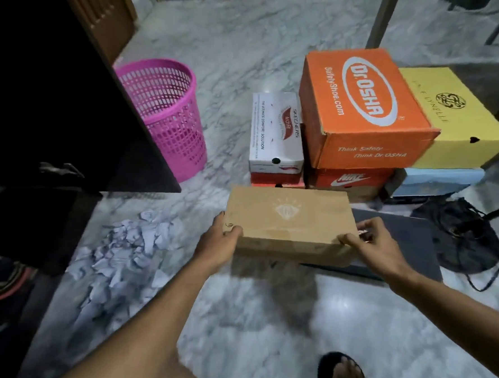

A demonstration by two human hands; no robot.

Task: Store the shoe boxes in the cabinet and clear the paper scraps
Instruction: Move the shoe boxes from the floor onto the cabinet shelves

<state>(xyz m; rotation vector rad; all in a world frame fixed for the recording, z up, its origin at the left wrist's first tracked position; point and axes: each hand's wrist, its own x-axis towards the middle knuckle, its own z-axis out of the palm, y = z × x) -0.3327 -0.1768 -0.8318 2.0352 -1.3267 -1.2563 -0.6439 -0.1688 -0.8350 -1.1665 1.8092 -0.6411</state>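
A plain brown shoe box (288,218) is held just above the marble floor, in front of the stacked boxes. My left hand (219,240) grips its left end and my right hand (368,237) grips its right front corner. Behind it stand a white Skechers box (274,131) on a red one, an orange Dr.Osha box (363,108) on a Nike box (350,179), and a yellow box (454,115) on a light blue box (437,180). A heap of torn white paper scraps (121,255) lies on the floor to the left. The dark cabinet (48,113) stands at far left with its door open.
A pink mesh waste basket (168,118) stands beside the cabinet door. A dark mat (406,237) and a black bag with cords (461,234) lie at the right. My sandalled foot (341,370) is at the bottom. Clothes lie low inside the cabinet (2,280).
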